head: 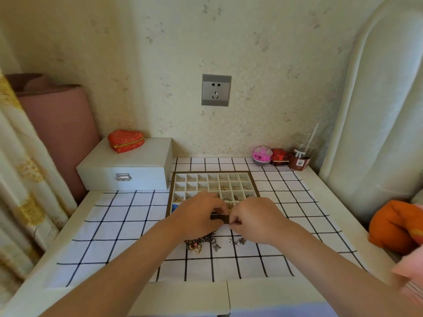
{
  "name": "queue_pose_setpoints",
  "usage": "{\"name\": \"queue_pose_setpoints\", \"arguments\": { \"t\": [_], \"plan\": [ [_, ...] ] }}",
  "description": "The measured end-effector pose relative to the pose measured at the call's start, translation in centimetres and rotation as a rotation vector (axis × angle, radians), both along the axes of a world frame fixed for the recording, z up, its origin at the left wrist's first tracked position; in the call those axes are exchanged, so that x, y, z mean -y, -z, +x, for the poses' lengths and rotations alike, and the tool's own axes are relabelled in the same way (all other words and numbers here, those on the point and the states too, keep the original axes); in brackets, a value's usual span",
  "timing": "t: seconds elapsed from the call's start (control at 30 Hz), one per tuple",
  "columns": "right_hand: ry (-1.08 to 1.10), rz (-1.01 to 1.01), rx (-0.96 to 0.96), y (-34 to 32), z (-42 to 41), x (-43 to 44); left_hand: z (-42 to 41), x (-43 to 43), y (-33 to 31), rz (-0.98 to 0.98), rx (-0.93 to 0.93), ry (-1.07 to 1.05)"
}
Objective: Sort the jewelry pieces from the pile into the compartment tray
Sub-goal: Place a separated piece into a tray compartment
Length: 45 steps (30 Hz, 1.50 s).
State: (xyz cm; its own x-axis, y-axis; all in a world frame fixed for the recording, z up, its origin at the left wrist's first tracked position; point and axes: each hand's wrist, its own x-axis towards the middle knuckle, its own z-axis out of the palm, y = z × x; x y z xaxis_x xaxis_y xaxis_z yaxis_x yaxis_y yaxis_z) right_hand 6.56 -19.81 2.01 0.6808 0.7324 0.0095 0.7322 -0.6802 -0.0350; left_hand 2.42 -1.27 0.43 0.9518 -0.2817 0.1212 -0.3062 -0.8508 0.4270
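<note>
Hands together over near edge of tray [212, 172]: left hand [199, 213] and right hand [256, 220] curled, fingertips pinching small gold piece [229, 210] between them. Pile [201, 242] on cloth [114, 225], just nearer, under wrists.

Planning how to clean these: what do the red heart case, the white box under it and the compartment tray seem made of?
Red heart case: brocade-like fabric, satiny sheen, gold pattern and trim.
White box: probably faux leather or coated board, smooth matte, shiny metal clasp.
Compartment tray: pale matte, perhaps velvety lining, brown rim; too small to confirm.
</note>
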Motion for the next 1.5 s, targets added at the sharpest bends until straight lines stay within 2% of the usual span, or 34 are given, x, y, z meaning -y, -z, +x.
{"name": "queue_pose_setpoints", "arguments": {
  "t": [0.13,0.2,0.3,0.47,0.53,0.63,0.77,0.93,1.07,1.17,1.23,1.37,1.5],
  "plan": [
    [0.19,0.386,-0.434,-1.6,0.5,0.7,0.0,-0.2,-0.4,-0.262,-0.101,-0.053],
    [0.255,0.553,-0.581,-2.5,0.7,1.0,-0.1,-0.1,-0.9,-0.396,-0.161,-0.058],
    [0.33,0.772,-0.748,-3.4,0.9,1.2,0.1,0.7,-1.6,-0.555,-0.154,-0.073],
    [0.394,0.964,-0.887,-3.6,1.3,0.3,0.7,1.3,-2.1,-0.788,-0.087,-0.185],
    [0.421,1.005,-0.886,-3.6,1.5,-0.2,0.6,1.2,-2.5,-0.835,-0.089,-0.221],
    [0.362,1.012,-0.773,-3.6,1.8,-1.0,0.8,0.3,-2.9,-0.817,-0.085,-0.256],
    [0.203,0.905,-0.652,-4.2,2.3,-2.2,1.2,-1.1,-3.4,-0.88,-0.087,-0.353],
    [0.189,0.979,-0.62,-5.0,3.6,-4.0,1.9,-1.8,-4.7,-1.02,-0.062,-0.482],
    [0.212,1.03,-0.642,-5.5,5.1,-4.9,2.7,-2.5,-5.6,-1.117,-0.102,-0.484],
    [0.238,1.077,-0.677,-5.1,6.0,-5.4,3.6,-2.7,-5.1,-1.098,-0.118,-0.488],
    [0.271,1.039,-0.7,-4.5,6.6,-5.8,4.3,-3.0,-4.2,-1.023,-0.087,-0.504],
    [0.307,0.804,-0.517,-2.4,8.4,-6.2,5.3,-4.5,-1.4,-0.42,-0.003,-0.463],
    [0.305,0.535,-0.41,-0.1,10.0,-6.5,5.2,-5.6,0.1,-0.11,0.041,-0.438]
  ]
}}
